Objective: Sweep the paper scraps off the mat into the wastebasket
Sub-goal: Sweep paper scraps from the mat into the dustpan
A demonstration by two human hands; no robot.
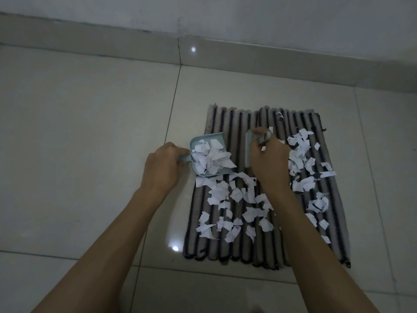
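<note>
Now left hand [162, 170] gripping scrap-filled dustpan [204, 154], right hand [269, 163] clutching brush [316, 152], on mat [237, 123].

From my feed I see two bare forearms reaching in from the bottom edge, with no sleeves showing anywhere along them. The left hand [163, 169] carries no ring, watch or band that I can make out, and the wrist is plain. The right hand [269, 163] is just as bare, wrist uncovered too. The light is dim, so finer detail such as nails is lost to me.
</note>
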